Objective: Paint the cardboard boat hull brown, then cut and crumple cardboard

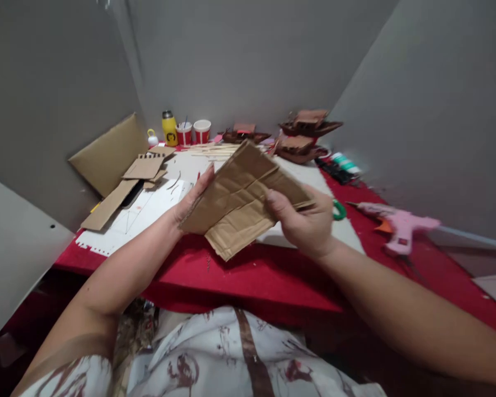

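I hold two overlapping pieces of brown cardboard (242,198) up above the red-covered table (248,275). My left hand (194,196) supports the left edge, its fingers stretched along the back and its thumb hidden behind. My right hand (303,223) is closed on the right side, thumb pressed on top of the cardboard and fingers curled beneath. The sheets are creased and tilted toward me.
A pink glue gun (397,223) lies at right, green-handled scissors (339,210) behind my right hand. Cardboard scraps (119,187) rest on a white sheet (140,215) at left. A yellow bottle (169,128), two red cups (193,132), wooden sticks (215,149) and brown cardboard models (306,135) stand at the back.
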Action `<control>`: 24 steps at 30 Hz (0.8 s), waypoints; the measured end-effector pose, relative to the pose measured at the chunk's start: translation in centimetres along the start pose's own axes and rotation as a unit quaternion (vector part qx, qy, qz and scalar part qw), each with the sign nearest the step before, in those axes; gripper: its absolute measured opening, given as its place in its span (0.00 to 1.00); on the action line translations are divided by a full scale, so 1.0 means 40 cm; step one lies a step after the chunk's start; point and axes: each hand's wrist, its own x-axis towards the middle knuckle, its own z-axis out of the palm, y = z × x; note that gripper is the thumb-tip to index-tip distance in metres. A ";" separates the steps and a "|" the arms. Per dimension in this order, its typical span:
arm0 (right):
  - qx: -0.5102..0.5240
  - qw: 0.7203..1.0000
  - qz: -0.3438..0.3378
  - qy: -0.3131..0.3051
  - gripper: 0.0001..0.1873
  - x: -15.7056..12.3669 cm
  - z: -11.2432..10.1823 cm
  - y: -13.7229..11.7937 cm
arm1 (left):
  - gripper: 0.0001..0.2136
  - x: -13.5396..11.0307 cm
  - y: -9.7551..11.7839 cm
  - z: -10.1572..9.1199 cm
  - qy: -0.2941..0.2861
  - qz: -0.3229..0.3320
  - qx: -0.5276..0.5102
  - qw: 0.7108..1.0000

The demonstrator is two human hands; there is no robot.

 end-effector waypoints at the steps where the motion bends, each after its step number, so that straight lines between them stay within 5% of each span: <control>1: 0.006 1.000 0.014 -0.010 0.17 0.002 -0.001 -0.001 | 0.28 -0.002 0.002 0.000 0.002 -0.007 0.006 1.000; 7: 0.042 0.995 0.072 -0.044 0.21 0.020 -0.004 -0.005 | 0.40 -0.008 0.010 0.021 0.000 -0.065 0.009 0.998; 15: 0.136 0.967 0.162 -0.139 0.22 0.024 -0.005 -0.032 | 0.40 -0.046 -0.013 0.049 -0.011 -0.138 0.010 0.990; 24: 0.076 0.981 0.134 -0.114 0.22 0.022 -0.003 -0.004 | 0.34 -0.039 -0.041 0.072 -0.054 -0.077 0.137 0.986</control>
